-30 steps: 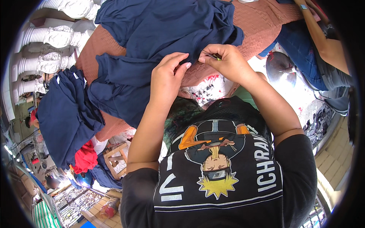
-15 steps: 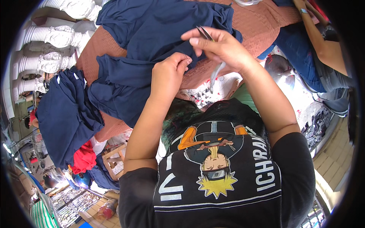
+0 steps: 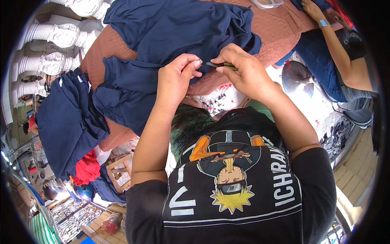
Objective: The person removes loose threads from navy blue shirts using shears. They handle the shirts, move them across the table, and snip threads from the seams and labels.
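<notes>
My right hand is closed around small thread snips, whose dark pointed blades aim left at my other hand. Thumb and forefinger of my left hand are pinched together just left of the blade tips. Whatever lies between those fingertips is too small to make out. Both hands hover over the near edge of a spread of navy fabric garments, apart from each other. The garments lie rumpled on a brown textured cloth that covers the table.
More navy garments hang at the left edge, above red cloth and a wooden frame. White ornate columns stand far left. Another person's arm reaches over the table at right, near a clear plastic container.
My right hand has lowered and turned the snips from pointing up to pointing left, toward my left fingertips. A grey strip that hung below it no longer shows. My left hand has shifted slightly.
</notes>
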`<state>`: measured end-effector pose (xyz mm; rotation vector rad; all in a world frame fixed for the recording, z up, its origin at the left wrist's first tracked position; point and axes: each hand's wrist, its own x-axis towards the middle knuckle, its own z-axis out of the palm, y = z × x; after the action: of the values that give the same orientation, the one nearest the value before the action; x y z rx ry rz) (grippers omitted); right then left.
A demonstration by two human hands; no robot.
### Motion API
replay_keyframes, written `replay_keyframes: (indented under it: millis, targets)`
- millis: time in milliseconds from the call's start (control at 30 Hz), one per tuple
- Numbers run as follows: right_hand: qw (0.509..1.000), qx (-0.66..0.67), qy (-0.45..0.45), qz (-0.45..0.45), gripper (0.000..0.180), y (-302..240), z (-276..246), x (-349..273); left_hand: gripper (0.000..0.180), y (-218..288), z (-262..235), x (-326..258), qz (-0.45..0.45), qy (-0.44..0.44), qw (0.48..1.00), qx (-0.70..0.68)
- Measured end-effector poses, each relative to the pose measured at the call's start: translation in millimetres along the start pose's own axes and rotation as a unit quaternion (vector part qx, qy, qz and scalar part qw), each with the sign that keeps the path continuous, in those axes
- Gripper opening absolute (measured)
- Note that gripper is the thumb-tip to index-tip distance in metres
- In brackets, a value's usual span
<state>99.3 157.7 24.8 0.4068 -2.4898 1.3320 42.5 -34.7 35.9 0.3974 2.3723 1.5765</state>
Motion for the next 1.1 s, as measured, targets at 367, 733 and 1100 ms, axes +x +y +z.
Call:
replay_keyframes:
  millis: [367,733,1100]
  targets:
    - [0.999,-0.024,-0.021,-0.016,0.015,-0.1,2.0,2.0,0.016,3.3,-0.8,-1.0,0.011,0.011,1.0,0.009]
    - [0.999,-0.022,-0.025,-0.017,0.015,0.0,2.5,7.9,0.017,5.2,-0.5,-2.3,0.02,0.009,1.0,0.01]
    - [0.996,-0.089,0.009,-0.01,0.02,-2.0,-13.9,14.6,0.024,68.0,-71.6,-38.4,0.114,-0.3,0.927,0.195]
